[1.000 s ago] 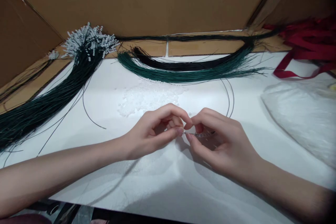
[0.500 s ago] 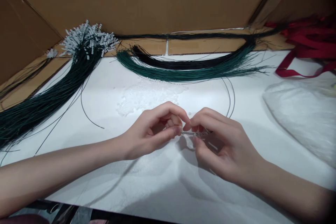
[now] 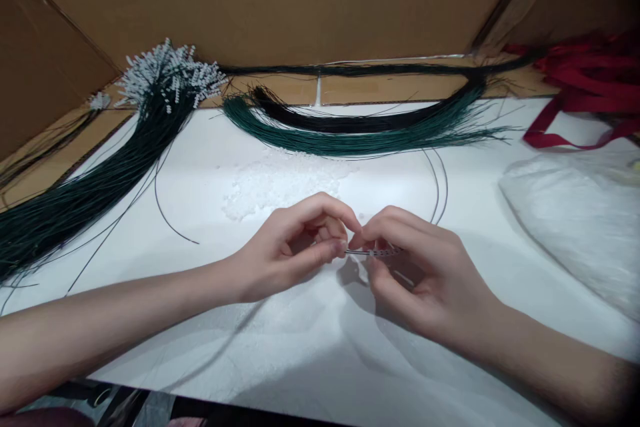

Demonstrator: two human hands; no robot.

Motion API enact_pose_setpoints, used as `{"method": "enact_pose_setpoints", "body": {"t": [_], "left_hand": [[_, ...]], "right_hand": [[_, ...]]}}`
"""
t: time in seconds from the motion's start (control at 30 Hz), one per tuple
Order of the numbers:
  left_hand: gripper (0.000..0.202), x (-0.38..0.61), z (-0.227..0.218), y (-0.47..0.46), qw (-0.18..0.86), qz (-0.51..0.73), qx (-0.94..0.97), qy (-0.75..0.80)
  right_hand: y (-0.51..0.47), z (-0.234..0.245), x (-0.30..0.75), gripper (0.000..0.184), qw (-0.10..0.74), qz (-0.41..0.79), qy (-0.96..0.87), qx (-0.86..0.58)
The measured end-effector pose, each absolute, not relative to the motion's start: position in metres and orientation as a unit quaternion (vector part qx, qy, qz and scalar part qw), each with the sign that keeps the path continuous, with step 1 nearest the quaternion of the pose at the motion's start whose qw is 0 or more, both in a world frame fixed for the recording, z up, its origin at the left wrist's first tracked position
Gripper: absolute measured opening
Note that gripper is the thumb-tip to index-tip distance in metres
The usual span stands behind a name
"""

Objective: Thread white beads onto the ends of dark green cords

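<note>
My left hand [image 3: 295, 250] pinches a thin dark wire [image 3: 357, 252] between thumb and fingers, near the middle of the white board. The wire looks doubled and runs right into my right hand [image 3: 430, 267], whose thumb and fingers close around a row of small pale beads [image 3: 382, 253] on it. Both hands' fingertips almost meet above the wire. Past my right hand, two strands of the wire [image 3: 437, 180] curve back over the board. Behind my hands lies a scattered patch of small white beads [image 3: 280, 183].
A large bundle of dark green wires [image 3: 100, 187] with white beaded tips [image 3: 170, 77] lies at left. Green wires [image 3: 340, 142] and black wires [image 3: 350, 123] lie at the back. Red ribbon [image 3: 590, 93] and a clear plastic bag [image 3: 575, 213] are at right. Cardboard [image 3: 300, 7] walls the far side.
My right fingertips have shifted slightly left toward my left hand along the wire. My left hand keeps its pinch in nearly the same place.
</note>
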State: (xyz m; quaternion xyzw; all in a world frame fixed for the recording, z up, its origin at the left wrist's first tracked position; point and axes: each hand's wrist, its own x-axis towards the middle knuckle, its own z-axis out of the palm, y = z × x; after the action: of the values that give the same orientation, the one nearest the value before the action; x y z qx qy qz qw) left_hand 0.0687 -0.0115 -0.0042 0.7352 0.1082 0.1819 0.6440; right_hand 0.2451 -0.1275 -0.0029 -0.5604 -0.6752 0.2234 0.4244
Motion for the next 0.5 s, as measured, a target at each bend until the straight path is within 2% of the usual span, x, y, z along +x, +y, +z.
{"method": "enact_pose_setpoints", "body": {"t": [0.17,0.4,0.5], "left_hand": [[0.016,0.0688,-0.0046,-0.0112,0.642,0.179,0.738,0.108],[0.017,0.0678,-0.0051,-0.0119,0.629,0.177,0.749,0.107],[0.017,0.0676,-0.0067,-0.0135,0.623,0.178,0.754,0.108]], "right_hand": [[-0.1277,-0.0012,0.2444,0.028,0.43,0.227,-0.673,-0.558],[-0.1266,-0.0011,0.2446,0.012,0.412,0.215,-0.687,-0.558],[-0.1252,-0.0013,0.2449,0.012,0.403,0.209,-0.69,-0.564]]}}
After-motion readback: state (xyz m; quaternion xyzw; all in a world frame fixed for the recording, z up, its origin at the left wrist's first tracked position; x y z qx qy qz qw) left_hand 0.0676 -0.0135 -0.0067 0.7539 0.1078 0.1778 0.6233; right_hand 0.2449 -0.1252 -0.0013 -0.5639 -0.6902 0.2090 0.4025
